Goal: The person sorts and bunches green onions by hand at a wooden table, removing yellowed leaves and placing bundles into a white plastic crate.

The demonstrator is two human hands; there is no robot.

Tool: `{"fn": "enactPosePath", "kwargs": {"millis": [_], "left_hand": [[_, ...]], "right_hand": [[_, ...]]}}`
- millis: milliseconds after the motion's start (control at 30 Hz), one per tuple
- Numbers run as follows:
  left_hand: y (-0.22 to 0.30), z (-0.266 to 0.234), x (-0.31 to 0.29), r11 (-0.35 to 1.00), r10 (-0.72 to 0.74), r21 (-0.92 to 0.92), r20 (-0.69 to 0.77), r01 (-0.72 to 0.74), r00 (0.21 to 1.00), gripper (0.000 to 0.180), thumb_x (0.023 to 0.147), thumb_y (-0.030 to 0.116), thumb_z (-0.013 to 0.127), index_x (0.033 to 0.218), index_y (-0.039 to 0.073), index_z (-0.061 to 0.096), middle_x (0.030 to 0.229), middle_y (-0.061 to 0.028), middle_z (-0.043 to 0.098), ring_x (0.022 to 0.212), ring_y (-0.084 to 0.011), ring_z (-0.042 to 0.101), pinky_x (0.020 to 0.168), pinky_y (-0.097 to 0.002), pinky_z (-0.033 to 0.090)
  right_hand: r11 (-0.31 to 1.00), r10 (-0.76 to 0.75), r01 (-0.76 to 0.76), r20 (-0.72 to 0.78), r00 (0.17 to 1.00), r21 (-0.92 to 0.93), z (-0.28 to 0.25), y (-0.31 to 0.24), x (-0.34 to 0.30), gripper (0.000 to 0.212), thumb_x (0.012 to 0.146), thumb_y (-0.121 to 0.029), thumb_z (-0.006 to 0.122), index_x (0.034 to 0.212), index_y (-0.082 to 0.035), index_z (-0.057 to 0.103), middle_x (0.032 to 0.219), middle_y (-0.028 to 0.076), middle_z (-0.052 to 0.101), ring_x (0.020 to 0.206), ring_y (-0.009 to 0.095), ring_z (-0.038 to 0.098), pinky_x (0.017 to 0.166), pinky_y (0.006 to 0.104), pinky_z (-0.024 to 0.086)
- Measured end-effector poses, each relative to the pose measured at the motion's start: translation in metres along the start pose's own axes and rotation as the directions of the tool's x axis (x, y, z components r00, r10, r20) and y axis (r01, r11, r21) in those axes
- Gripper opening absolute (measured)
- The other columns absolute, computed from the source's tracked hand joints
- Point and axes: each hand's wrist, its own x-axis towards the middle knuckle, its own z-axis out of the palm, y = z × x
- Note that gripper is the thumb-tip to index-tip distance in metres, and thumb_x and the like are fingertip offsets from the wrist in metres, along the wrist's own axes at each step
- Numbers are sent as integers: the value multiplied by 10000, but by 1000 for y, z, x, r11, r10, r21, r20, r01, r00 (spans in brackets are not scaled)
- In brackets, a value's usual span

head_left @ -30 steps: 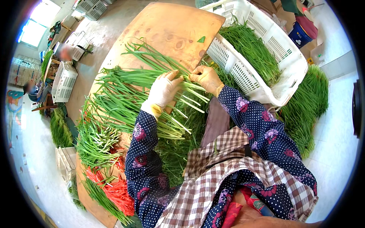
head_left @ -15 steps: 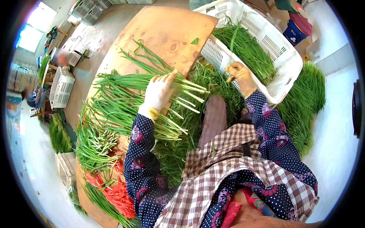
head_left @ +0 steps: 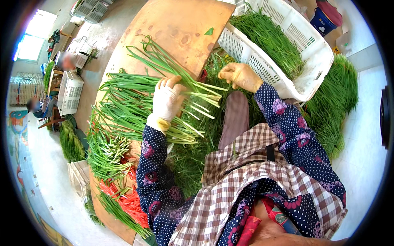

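My left hand [head_left: 166, 100], in a pale glove, is closed round a bunch of garlic chives [head_left: 174, 65]. Their pale stalk ends stick out to the right, and the green leaves fan left over the wooden board [head_left: 164, 28]. More garlic chives [head_left: 123, 102] lie under and beside this hand. My right hand [head_left: 241, 77], in a yellowish glove, hovers just right of the stalk ends. Its fingers are curled together, and nothing shows in them. Below the hands is a heap of loose green leaves [head_left: 193, 160], around my brown-covered leg.
A white plastic crate [head_left: 262, 55] with chives stands at the upper right. Beyond it are a blue bucket [head_left: 322, 22] and a pile of chives [head_left: 328, 106]. Red ties [head_left: 129, 205] and smaller bundles lie at the board's near left. People sit near crates at far left.
My right hand has come left and down from the crate's edge towards the stalk ends. The green blade by its fingers no longer shows there. My left hand keeps its hold on the chives.
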Motion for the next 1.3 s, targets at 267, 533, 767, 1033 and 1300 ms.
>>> {"fn": "enactPosePath", "kwargs": {"millis": [267, 533, 767, 1033, 1300], "left_hand": [[-4, 5, -4, 999, 12, -38, -18, -12, 1000, 301, 598, 61, 715, 855, 89, 559, 1023, -74, 577, 961, -280, 531, 889, -403, 395], [-8, 7, -8, 995, 47, -84, -40, -50, 998, 344, 615, 61, 692, 948, 98, 613, 984, -64, 596, 954, -260, 555, 872, -392, 418], [-11, 10, -11, 996, 88, -30, -51, -89, 995, 287, 627, 68, 682, 906, 103, 628, 1017, -63, 609, 966, -259, 561, 874, -387, 425], [-11, 16, -13, 997, 71, -25, -57, -73, 996, 234, 663, 71, 675, 886, 116, 620, 1013, -46, 618, 982, -220, 569, 914, -398, 407], [-11, 13, -17, 1000, 12, -18, -61, -13, 998, 229, 679, 85, 678, 900, 115, 624, 1017, -46, 626, 977, -211, 578, 927, -401, 401]], "right_hand": [[768, -593, 541, -62, 803, -342, 42, -32, -14, 211, 759, -238, 654, 924, -107, 662, 799, 63, 614, 741, 209, 600, 679, 300, 479], [3, -868, 606, 299, 396, -795, 61, -19, 15, 411, 774, -109, 490, 1175, -183, 535, 639, 41, 485, 569, 195, 521, 518, 328, 432], [-221, -855, 642, 462, 234, -735, 45, -36, 18, 49, 681, -140, 524, 717, -119, 498, 636, 15, 460, 572, 163, 507, 520, 296, 403], [-256, -838, 642, 496, 226, -723, 25, -35, 5, 48, 654, -151, 522, 641, -108, 505, 635, 14, 463, 583, 163, 506, 530, 295, 406], [154, -939, 769, 150, 309, -621, -23, -14, -12, 146, 675, -74, 625, 817, -102, 606, 784, 43, 590, 623, 192, 532, 551, 313, 447]]}}
